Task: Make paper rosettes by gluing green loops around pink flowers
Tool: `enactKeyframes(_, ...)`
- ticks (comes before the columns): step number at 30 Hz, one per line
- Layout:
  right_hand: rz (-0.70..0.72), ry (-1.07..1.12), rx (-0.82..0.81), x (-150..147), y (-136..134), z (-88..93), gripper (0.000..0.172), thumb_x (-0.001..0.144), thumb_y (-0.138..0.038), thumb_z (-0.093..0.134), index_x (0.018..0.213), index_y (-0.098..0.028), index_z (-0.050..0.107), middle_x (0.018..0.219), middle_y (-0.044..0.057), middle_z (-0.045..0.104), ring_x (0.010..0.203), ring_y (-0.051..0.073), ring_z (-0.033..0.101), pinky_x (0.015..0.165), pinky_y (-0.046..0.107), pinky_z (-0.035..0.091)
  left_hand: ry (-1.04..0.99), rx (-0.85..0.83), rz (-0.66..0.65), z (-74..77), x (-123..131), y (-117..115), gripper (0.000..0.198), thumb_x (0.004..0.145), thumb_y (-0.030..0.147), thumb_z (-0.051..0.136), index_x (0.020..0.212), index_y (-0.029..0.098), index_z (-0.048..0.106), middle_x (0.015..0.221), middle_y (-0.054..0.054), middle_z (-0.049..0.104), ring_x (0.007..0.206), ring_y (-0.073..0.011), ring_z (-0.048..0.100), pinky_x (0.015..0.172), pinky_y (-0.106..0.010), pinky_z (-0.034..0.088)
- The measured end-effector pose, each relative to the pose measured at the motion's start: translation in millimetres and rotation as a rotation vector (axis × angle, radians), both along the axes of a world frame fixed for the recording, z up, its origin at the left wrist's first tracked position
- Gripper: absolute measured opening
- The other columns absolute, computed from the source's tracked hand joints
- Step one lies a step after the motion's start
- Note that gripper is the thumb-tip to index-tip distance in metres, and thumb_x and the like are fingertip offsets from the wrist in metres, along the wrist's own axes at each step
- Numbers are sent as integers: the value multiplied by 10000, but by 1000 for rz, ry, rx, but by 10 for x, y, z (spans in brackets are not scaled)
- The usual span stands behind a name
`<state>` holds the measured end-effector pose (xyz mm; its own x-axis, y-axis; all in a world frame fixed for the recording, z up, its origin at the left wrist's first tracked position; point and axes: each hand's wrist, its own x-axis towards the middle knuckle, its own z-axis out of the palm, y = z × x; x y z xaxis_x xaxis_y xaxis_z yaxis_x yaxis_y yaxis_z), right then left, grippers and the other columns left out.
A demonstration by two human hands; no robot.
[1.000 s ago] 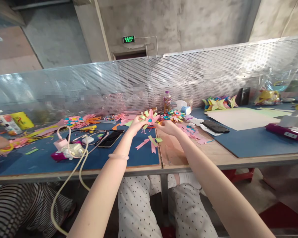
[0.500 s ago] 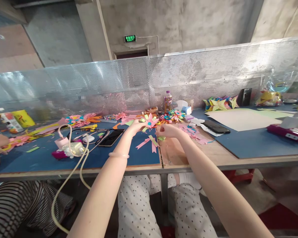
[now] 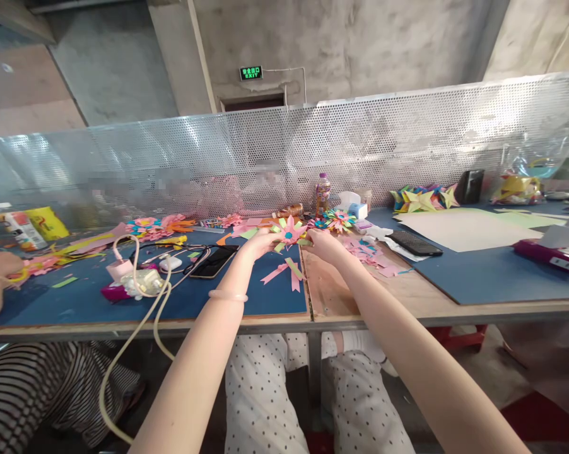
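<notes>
Your right hand has moved back against the paper flower, grip unclear; your left hand holds its edge. Flower looks assembled; loose strips lie nearer you than either grip.

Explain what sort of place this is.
Probably a craft workshop: a pink and green paper flower in the left hand, pink and green paper strips on the blue-covered wooden table, and a lit green exit sign on the grey concrete wall.

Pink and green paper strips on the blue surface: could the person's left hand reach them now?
Probably yes: the paper strips lie uncovered near the left hand, though holding the pink-and-green paper flower may hinder it.
</notes>
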<state>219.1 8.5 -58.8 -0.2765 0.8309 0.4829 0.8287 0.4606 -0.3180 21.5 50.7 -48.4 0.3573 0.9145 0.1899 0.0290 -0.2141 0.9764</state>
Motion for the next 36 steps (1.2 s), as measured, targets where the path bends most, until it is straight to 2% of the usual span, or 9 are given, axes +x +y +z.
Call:
enactKeyframes(5, -5, 44, 65, 14, 33, -35, 181, 801, -316, 614, 918, -182, 587, 848, 77, 631, 763, 206, 591, 610, 249, 364, 1, -37, -43, 36, 32, -35, 147, 625, 132, 731, 726, 120, 624, 734, -83, 685, 719, -180, 660, 656, -299, 491)
enactKeyframes(15, 59, 106, 82, -1, 64, -68, 142, 739, -258, 680, 859, -210, 620, 812, 37, 629, 716, 188, 573, 625, 255, 388, -10, -18, -64, 102, 83, -165, 103, 652, 103, 694, 729, 118, 629, 761, -82, 693, 713, -165, 648, 679, -289, 471)
enactKeyframes(24, 70, 140, 95, -24, 53, -73, 220, 700, -202, 706, 902, -204, 618, 837, 38, 625, 737, 195, 570, 642, 264, 404, -13, -19, -51, 87, 82, -108, 168, 631, 90, 694, 782, 125, 629, 779, -69, 698, 746, -176, 656, 704, -299, 479)
enactKeyframes(36, 46, 145, 87, -47, -20, -22, 190, 713, -207, 707, 876, -187, 611, 829, 32, 606, 745, 171, 567, 623, 236, 403, 33, 3, -37, 118, 90, -141, 158, 646, 95, 686, 793, 128, 634, 773, -62, 692, 706, -160, 620, 667, -282, 449)
